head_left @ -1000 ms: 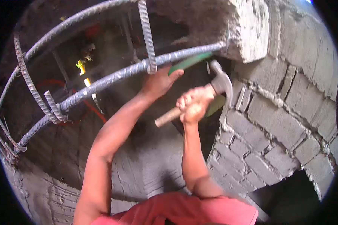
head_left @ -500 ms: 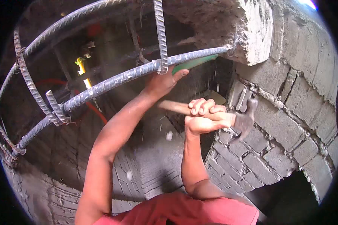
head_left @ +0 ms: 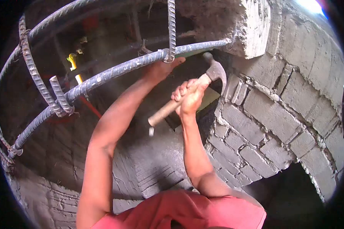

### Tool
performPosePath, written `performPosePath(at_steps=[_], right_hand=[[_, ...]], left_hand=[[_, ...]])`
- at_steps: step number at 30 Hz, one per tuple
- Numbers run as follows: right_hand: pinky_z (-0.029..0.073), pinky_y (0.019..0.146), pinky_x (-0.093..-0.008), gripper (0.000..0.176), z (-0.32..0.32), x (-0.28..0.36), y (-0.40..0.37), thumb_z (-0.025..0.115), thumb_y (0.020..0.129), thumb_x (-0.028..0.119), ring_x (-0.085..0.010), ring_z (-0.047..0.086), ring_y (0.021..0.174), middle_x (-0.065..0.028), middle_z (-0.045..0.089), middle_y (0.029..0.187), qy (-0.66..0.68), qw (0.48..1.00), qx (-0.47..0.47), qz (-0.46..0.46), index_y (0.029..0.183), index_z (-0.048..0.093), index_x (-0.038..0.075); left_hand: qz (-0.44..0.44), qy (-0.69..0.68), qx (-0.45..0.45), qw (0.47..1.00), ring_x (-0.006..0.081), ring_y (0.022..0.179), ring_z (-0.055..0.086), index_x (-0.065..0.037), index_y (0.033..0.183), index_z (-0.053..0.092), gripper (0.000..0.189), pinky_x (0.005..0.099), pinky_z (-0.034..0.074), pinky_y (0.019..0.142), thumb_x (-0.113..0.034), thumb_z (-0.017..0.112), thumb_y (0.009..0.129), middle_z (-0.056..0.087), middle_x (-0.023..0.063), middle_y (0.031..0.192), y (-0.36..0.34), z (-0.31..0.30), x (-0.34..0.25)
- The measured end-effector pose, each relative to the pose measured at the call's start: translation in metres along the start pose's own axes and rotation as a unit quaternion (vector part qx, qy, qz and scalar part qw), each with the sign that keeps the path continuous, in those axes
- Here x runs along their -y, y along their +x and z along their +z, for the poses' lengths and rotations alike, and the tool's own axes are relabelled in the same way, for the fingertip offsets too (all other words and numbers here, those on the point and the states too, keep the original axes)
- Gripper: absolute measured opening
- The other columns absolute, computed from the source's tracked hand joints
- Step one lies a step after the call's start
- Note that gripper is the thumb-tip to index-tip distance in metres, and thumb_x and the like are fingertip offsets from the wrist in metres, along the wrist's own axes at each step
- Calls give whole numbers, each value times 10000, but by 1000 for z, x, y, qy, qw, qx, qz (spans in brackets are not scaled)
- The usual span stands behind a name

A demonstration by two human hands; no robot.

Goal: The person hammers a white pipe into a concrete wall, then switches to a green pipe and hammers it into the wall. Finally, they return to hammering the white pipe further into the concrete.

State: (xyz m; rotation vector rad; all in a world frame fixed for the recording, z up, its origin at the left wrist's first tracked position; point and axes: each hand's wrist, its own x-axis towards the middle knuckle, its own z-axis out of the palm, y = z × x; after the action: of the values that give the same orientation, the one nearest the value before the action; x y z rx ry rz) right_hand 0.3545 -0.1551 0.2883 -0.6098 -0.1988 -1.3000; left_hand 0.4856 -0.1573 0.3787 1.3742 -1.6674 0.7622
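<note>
My right hand [head_left: 189,95] is wrapped around the wooden handle of a claw hammer [head_left: 216,71]. The hammer tilts up to the right, its head close beneath the rebar and its claw toward the block wall. My left hand [head_left: 162,70] is raised behind the thick rebar [head_left: 118,69], thumb pointing right, closed on a narrow green bar [head_left: 197,52]. Most of that bar is hidden by the rebar; its far end points toward the rough concrete beam [head_left: 252,32]. Part of the left hand's fingers is also hidden.
Mortared block wall [head_left: 271,118] rises on the right, with a dark opening [head_left: 290,191] low in it. Thinner rebar ties [head_left: 38,82] cross on the left. A yellow piece [head_left: 72,61] shows behind the bars. A small pale chip [head_left: 151,131] is in the air below the hammer handle.
My right hand has swung the hammer up and left, from beside the block wall to below the rebar. My left hand stays at the green bar. Fewer chips are falling.
</note>
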Motion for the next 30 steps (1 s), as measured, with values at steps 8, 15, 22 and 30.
performPosePath(at_steps=[8, 15, 22, 30], right_hand=[[413, 468, -366, 567, 4, 2, 3, 315, 929, 727, -176, 412, 451, -18, 403, 606, 59, 997, 41, 32, 866, 412, 171], [424, 454, -356, 574, -3, -6, -11, 341, 905, 751, -181, 423, 442, -25, 417, 613, 119, 977, 88, -154, 896, 414, 181], [390, 451, -344, 535, -17, 45, 0, 293, 960, 687, -174, 401, 460, -21, 379, 621, 54, 994, 36, 86, 882, 404, 170], [401, 409, -338, 454, -138, 86, -115, 354, 1014, 550, -167, 405, 433, -22, 400, 590, -204, 964, -133, 103, 853, 415, 130]], left_hand=[[-112, 32, 118, 986, 301, 850, 661, -104, 1005, 698, 488, 434, 496, 776, -565, 660, 849, 709, 125, 940, 13, -37, -29], [-3, -64, -52, 997, 270, 436, 499, -14, 633, 596, 749, 425, 429, 454, -752, 623, 758, 516, 110, 483, 10, -48, -37], [-141, 89, 31, 985, 411, 800, 657, -80, 962, 665, 513, 512, 503, 680, -582, 606, 871, 675, 191, 824, -20, -19, -48], [-144, -36, -87, 985, 451, 741, 635, -61, 988, 642, 555, 503, 491, 628, -603, 564, 893, 634, 213, 714, -29, 66, -31]])
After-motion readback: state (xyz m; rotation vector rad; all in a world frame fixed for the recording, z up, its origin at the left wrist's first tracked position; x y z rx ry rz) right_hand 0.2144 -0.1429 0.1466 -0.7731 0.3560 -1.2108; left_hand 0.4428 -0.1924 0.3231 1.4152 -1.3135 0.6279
